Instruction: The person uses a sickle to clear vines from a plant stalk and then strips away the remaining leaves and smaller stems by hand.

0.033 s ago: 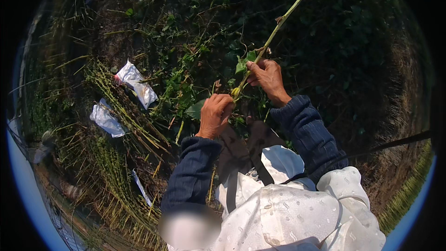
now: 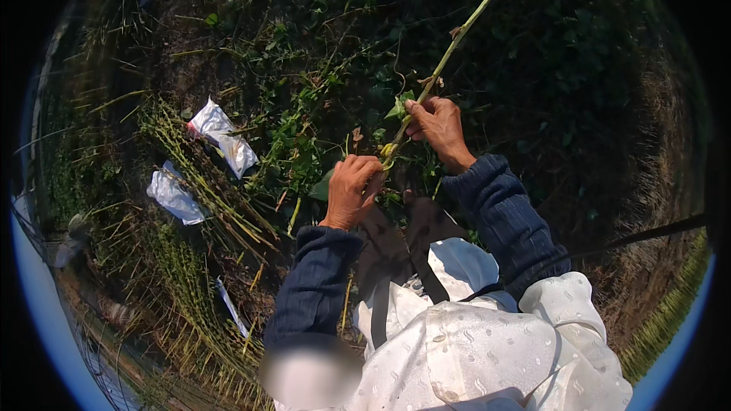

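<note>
A long pale-green plant stalk (image 2: 466,34) slants up and to the right from my hands, its bare cut end at the top. Around its lower end, my left hand (image 2: 354,189) is closed, next to a yellowed bit of plant (image 2: 388,150). Higher up, my right hand (image 2: 440,131) is closed in a pinch at the stalk, its thumb against a small green leaf (image 2: 399,106). A darker broad leaf (image 2: 321,186) shows beside my left hand. My palms and some fingertips are hidden.
Leafy vines (image 2: 293,144) cover the ground ahead. To the left, two white plastic packets (image 2: 225,137) lie by a bundle of cut stalks (image 2: 221,194). More cut plants (image 2: 198,297) are heaped at lower left. A dark strap (image 2: 655,234) crosses at right.
The stalk's upper end has shifted slightly left. The small leaf under my right thumb has turned, and the broad leaf by my left hand has tilted. Both hands stay nearly in place.
</note>
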Demonstrator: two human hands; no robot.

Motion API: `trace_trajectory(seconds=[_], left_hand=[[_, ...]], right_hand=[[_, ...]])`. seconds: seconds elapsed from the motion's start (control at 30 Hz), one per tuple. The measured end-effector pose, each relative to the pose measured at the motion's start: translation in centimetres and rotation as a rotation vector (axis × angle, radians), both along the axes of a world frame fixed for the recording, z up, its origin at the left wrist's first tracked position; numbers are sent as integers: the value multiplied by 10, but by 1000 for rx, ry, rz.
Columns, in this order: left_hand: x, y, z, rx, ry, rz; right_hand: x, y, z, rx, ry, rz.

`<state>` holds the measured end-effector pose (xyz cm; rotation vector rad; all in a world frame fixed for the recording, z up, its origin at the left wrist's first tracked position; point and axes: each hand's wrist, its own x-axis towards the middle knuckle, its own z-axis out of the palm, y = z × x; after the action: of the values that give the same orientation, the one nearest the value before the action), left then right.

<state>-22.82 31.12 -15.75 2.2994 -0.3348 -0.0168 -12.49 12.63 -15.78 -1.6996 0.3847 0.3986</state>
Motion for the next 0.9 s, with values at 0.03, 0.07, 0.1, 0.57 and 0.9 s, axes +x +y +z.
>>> trace_trajectory(seconds=[0.03,0.07,0.1,0.57,0.9], left_hand=[[-3,1,3,-49,46,11],[-9,2,9,-92,95,23],[-13,2,13,-140,141,35],[-8,143,33,-823,61,984],[-10,-51,71,-351,403,-30]], right_hand=[[1,1,-3,-42,6,-8],[3,-9,-18,-83,39,28],[5,-10,-21,-122,41,37],[9,-153,-20,38,222,-184],[-20,-60,75,289,114,133]])
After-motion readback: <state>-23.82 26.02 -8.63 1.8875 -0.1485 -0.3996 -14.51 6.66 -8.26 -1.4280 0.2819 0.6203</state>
